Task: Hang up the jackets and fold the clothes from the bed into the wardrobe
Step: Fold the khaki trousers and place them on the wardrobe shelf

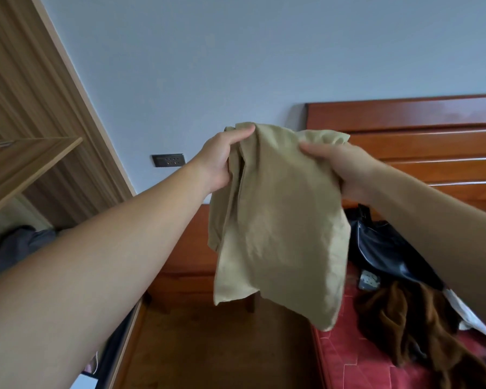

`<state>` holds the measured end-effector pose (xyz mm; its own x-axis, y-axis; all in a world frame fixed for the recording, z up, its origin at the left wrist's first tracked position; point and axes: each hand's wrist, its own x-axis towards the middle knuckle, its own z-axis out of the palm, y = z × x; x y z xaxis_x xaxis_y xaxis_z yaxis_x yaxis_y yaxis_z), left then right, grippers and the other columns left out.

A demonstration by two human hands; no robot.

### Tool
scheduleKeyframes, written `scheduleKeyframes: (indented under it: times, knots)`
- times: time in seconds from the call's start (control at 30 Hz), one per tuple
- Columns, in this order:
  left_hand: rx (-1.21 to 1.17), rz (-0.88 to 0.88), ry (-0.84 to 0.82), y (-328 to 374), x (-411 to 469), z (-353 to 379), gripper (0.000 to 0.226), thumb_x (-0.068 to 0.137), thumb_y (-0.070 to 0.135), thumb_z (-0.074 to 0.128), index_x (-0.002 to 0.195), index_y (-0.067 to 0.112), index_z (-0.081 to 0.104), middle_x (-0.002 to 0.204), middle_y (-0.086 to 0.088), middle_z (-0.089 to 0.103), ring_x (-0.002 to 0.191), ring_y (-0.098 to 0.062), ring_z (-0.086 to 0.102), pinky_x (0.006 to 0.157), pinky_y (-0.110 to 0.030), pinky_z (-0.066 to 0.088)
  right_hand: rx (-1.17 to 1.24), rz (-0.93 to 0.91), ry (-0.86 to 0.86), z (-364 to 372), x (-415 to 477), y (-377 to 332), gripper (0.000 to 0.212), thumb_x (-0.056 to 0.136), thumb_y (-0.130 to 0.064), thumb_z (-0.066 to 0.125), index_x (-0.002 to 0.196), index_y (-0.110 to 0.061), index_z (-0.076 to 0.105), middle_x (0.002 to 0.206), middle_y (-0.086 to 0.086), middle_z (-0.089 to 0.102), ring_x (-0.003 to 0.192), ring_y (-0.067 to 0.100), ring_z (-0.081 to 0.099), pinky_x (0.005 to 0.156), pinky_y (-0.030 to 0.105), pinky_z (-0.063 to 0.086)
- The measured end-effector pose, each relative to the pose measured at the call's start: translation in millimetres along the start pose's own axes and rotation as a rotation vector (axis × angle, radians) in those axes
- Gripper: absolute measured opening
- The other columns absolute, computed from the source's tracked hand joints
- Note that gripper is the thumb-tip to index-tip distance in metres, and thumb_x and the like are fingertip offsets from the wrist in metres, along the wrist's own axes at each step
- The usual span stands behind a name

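Observation:
A khaki garment (pixel 281 226) hangs in the air in front of me, held by its top edge. My left hand (pixel 220 161) grips its upper left corner and my right hand (pixel 345 169) grips its upper right corner. Below it to the right lies the bed (pixel 357 360) with a red cover. On the bed lie a brown garment (pixel 404 321) and a dark blue shiny jacket (pixel 382 248). The open wooden wardrobe (pixel 26 153) stands at the left, with a grey garment (pixel 20 245) inside under its shelf.
A red-brown headboard (pixel 418 127) runs along the blue wall at the right. A wooden nightstand (pixel 188 265) stands between wardrobe and bed, under a dark wall socket (pixel 168 160). Wooden floor (pixel 208 355) shows below the hanging garment.

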<state>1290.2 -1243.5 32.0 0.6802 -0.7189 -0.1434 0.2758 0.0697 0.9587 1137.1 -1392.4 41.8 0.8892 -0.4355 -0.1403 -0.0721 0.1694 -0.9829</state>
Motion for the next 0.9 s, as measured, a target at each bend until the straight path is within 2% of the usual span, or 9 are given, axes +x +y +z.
scheduleKeyframes:
  times: [0.07, 0.23, 0.33, 0.43, 0.53, 0.6, 0.67, 0.77, 0.9]
  knots:
    - [-0.019, 0.004, -0.038, -0.2, -2.7, 3.2, 0.038, 0.096, 0.037, 0.053, 0.117, 0.009, 0.067, 0.112, -0.008, 0.072, 0.104, -0.022, 0.069, 0.084, -0.032, 0.053, 0.102, 0.014, -0.075, 0.6, -0.4, -16.0, 0.018, 0.096, -0.025, 0.055, 0.093, -0.014, 0.068, 0.077, 0.003, 0.074, 0.068, 0.015, 0.072, 0.063, 0.029, 0.059]
    - [-0.045, -0.031, -0.103, -2.1, -0.1, 19.0, 0.039, 0.095, 0.042, 0.050, 0.100, 0.009, 0.071, 0.091, -0.007, 0.074, 0.086, -0.022, 0.070, 0.073, -0.027, 0.056, 0.265, 0.180, -0.175, -1.8, -3.6, -5.9, 0.032, 0.097, -0.035, 0.050, 0.097, -0.009, 0.069, 0.083, 0.005, 0.072, 0.074, 0.018, 0.071, 0.068, 0.029, 0.060]
    - [-0.011, -0.074, -0.096, -9.1, 5.4, 24.9, 0.023, 0.097, 0.017, 0.050, 0.094, 0.006, 0.070, 0.082, -0.008, 0.074, 0.075, -0.022, 0.072, 0.064, -0.027, 0.057, 0.097, 0.216, -0.127, -17.3, -6.5, 15.6, 0.027, 0.097, -0.026, 0.052, 0.111, -0.008, 0.067, 0.096, 0.008, 0.074, 0.085, 0.020, 0.073, 0.069, 0.030, 0.060]
    - [0.040, -0.045, -0.101, -15.7, 8.9, 28.8, 0.018, 0.096, 0.003, 0.048, 0.100, 0.001, 0.066, 0.085, -0.013, 0.072, 0.072, -0.024, 0.072, 0.058, -0.029, 0.057, -0.168, 0.225, -0.023, -47.6, -8.0, 31.5, 0.040, 0.087, -0.022, 0.069, 0.126, -0.017, 0.060, 0.117, 0.005, 0.070, 0.107, 0.024, 0.067, 0.088, 0.043, 0.056]
    - [0.064, -0.022, -0.099, -13.9, 12.2, 34.5, 0.017, 0.094, 0.000, 0.050, 0.104, -0.001, 0.064, 0.092, -0.017, 0.070, 0.074, -0.026, 0.072, 0.062, -0.031, 0.058, -0.450, 0.277, 0.003, -63.0, -15.8, 37.0, 0.053, 0.074, -0.045, 0.077, 0.121, -0.030, 0.057, 0.114, -0.005, 0.069, 0.107, 0.020, 0.065, 0.092, 0.046, 0.053]
    - [0.069, -0.007, -0.102, -9.6, 13.6, 36.9, 0.018, 0.094, 0.001, 0.052, 0.107, -0.001, 0.063, 0.095, -0.018, 0.069, 0.078, -0.027, 0.071, 0.065, -0.032, 0.058, -0.444, 0.312, -0.018, -66.3, -15.7, 40.7, 0.071, 0.066, -0.058, 0.076, 0.128, -0.034, 0.050, 0.122, -0.008, 0.064, 0.114, 0.019, 0.060, 0.102, 0.051, 0.045]
    - [0.068, 0.001, -0.103, -5.2, 12.5, 36.7, 0.021, 0.096, 0.004, 0.053, 0.115, 0.001, 0.062, 0.098, -0.016, 0.070, 0.083, -0.027, 0.071, 0.069, -0.034, 0.058, -0.247, 0.283, -0.062, -64.8, -12.7, 44.2, 0.067, 0.071, -0.050, 0.075, 0.131, -0.029, 0.052, 0.125, -0.005, 0.065, 0.116, 0.019, 0.061, 0.105, 0.050, 0.042]
    - [0.177, -0.015, -0.081, 0.1, 11.7, 28.3, 0.025, 0.101, 0.014, 0.051, 0.125, 0.011, 0.058, 0.104, -0.010, 0.071, 0.089, -0.024, 0.071, 0.075, -0.036, 0.059, -0.013, 0.132, -0.064, -54.5, -7.1, 37.0, 0.043, 0.083, -0.022, 0.068, 0.126, -0.017, 0.061, 0.120, 0.003, 0.069, 0.111, 0.022, 0.066, 0.096, 0.045, 0.050]
    - [0.398, -0.028, 0.029, 8.5, 12.8, 16.4, 0.017, 0.102, 0.024, 0.050, 0.104, 0.016, 0.065, 0.092, -0.003, 0.071, 0.082, -0.019, 0.069, 0.076, -0.031, 0.055, -0.036, -0.003, 0.077, -39.9, 4.3, 17.5, 0.031, 0.090, -0.011, 0.065, 0.121, -0.009, 0.064, 0.114, 0.007, 0.072, 0.104, 0.022, 0.069, 0.090, 0.041, 0.055]
